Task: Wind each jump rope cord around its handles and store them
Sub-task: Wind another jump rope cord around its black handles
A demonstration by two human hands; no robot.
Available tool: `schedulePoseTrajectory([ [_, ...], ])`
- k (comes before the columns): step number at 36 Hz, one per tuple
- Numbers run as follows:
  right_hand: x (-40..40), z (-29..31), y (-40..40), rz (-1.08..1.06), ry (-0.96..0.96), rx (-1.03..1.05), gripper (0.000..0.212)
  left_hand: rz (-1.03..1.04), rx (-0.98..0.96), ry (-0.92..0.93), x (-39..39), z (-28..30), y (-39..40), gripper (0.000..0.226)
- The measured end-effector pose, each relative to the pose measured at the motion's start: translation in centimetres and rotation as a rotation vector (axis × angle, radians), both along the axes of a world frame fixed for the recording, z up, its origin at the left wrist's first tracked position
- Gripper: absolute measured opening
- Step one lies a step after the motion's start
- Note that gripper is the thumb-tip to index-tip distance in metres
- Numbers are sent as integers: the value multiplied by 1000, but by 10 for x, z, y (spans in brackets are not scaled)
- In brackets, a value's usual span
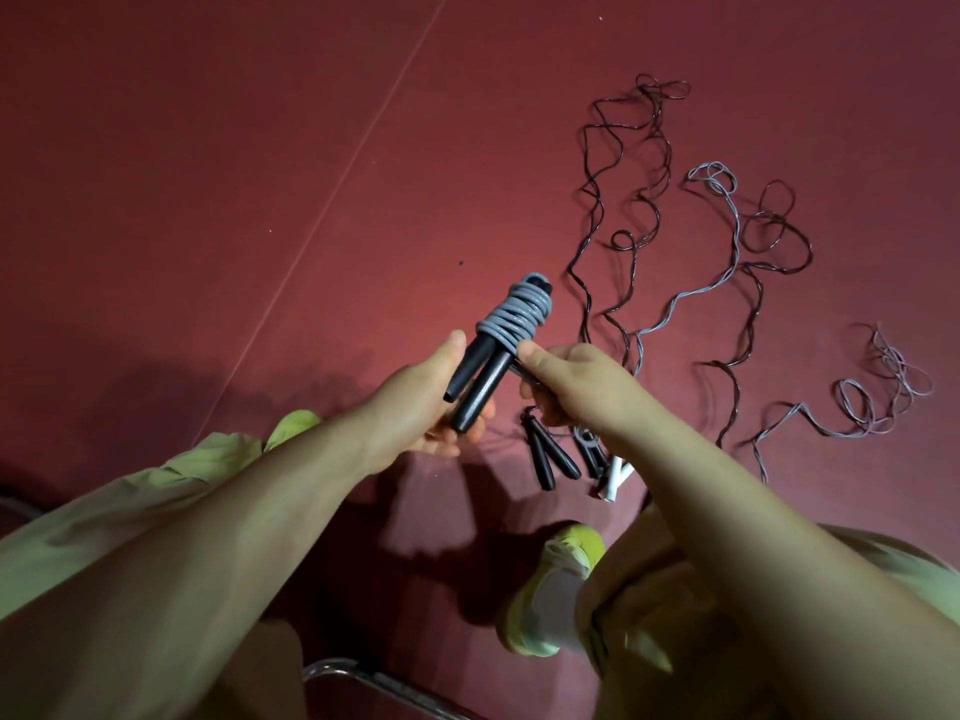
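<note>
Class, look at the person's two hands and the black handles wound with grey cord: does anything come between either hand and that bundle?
No. The left hand grips the black handles at their lower ends, and the right hand pinches the grey cord beside the coil. Both touch the bundle directly. The other ropes lie loose on the red floor beyond.

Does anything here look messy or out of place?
Yes: several unwound cords, dark and grey, sprawl in kinked loops over the red floor, handles heaped together. Only the grey rope held in both hands is neatly coiled.
</note>
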State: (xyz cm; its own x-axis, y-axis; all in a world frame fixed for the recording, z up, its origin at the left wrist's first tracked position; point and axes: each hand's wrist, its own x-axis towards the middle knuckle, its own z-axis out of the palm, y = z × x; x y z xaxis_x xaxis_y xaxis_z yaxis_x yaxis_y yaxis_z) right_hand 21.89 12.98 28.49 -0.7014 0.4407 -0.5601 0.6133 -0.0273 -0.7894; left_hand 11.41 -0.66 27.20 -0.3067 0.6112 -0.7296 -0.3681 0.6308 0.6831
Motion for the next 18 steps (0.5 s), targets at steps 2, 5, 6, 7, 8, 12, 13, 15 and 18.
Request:
schedulePoseTrajectory([
  [2, 0, 0, -1, -19, -7, 35, 46, 20, 15, 89, -1, 0, 0, 72],
  [5, 0, 0, -4, -38, 11, -10, 44, -25, 21, 266, -3, -5, -1, 76],
  [6, 0, 1, -4, -36, 20, -39, 42, -53, 9, 327, -4, -7, -1, 82],
  [7, 0, 2, -5, -32, 25, -67, 39, -68, -4, 381, -6, -9, -2, 87],
  [8, 0, 3, -5, -31, 27, -93, 36, -71, -14, 421, -7, -9, -3, 89],
  [12, 0, 3, -7, -33, 14, -177, 30, -105, -70, 546, -10, -11, -5, 76],
  [13, 0, 3, -8, -32, 8, -188, 30, -118, -81, 569, -10, -12, -6, 67],
  [15, 0, 3, -9, -36, 3, -209, 34, -133, -89, 615, -9, -11, -6, 51],
  [18, 1, 4, -9, -37, -11, -212, 43, -144, -88, 657, -9, -7, -7, 38],
])
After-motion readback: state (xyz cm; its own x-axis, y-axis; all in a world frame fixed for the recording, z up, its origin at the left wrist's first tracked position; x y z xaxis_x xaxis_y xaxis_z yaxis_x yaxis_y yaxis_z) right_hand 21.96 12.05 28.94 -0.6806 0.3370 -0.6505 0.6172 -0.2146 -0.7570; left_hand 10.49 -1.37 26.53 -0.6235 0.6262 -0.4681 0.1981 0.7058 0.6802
